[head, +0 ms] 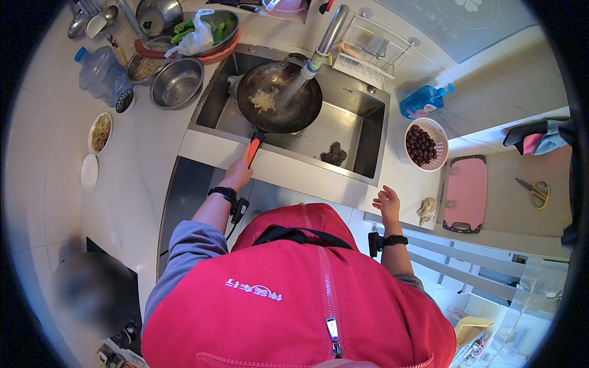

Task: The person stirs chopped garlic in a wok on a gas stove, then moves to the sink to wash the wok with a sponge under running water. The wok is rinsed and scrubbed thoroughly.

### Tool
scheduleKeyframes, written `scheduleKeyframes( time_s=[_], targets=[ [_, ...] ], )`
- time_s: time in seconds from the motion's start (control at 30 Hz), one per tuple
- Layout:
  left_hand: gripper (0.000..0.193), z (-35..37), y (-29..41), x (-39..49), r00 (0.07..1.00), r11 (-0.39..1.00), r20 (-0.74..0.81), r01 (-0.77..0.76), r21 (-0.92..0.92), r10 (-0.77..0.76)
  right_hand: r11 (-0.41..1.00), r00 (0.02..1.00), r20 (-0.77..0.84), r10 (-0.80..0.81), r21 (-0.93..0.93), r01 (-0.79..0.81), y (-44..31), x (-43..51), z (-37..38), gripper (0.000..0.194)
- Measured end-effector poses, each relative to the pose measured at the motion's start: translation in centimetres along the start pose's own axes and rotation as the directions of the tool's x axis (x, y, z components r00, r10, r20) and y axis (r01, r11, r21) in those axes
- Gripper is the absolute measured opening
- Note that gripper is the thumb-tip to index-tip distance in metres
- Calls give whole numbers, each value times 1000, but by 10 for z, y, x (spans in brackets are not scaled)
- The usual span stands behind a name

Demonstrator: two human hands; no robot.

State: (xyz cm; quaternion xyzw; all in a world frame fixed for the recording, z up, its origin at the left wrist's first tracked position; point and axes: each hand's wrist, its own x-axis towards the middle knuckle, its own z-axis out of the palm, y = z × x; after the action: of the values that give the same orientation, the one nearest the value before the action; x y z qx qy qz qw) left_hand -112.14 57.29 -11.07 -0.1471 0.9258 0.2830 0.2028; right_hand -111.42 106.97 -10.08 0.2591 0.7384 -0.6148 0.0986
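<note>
My left hand (239, 171) is closed around the red-and-black handle of a dark wok (294, 108), which sits over the left part of a steel sink (343, 115). Water runs from the faucet (333, 30) into the wok, where a pale, foamy patch lies. A dark scouring pad (334, 154) rests on the sink floor at the right. My right hand (387, 202) hangs near the counter's front edge, right of the sink, its fingers apart and holding nothing.
Steel bowls (177, 83), a water jug (102, 76) and plates (89, 172) stand left. A blue soap bottle (421, 102), a basket of dark round fruit (426, 145), a crumpled cloth (427, 210), a pink cutting board (465, 193) and scissors (537, 193) lie right. A wire rack (372, 50) is behind the sink.
</note>
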Motion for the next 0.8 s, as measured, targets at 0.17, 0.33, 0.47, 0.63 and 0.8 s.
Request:
scheduleKeyframes(
  time_s=[0.17,0.33,0.47,0.63,0.8],
  targets=[
    [91,1,0,0,1000,1000,-3,-8,12,8,1000,1000,2,-3,30,3,2,-1,0,38],
    [92,1,-2,0,1000,1000,-4,-18,5,18,1000,1000,11,-7,20,7,-1,-3,3,39],
    [93,2,-3,1,1000,1000,3,-3,-2,3,1000,1000,13,-11,6,11,-3,-4,5,40],
    [94,6,-6,6,1000,1000,17,12,5,-12,1000,1000,4,-12,-5,13,-4,-5,6,40],
    [94,7,-9,9,999,1000,36,9,-11,-9,1000,1000,-5,-21,10,21,-3,-5,9,38]
  ],
)
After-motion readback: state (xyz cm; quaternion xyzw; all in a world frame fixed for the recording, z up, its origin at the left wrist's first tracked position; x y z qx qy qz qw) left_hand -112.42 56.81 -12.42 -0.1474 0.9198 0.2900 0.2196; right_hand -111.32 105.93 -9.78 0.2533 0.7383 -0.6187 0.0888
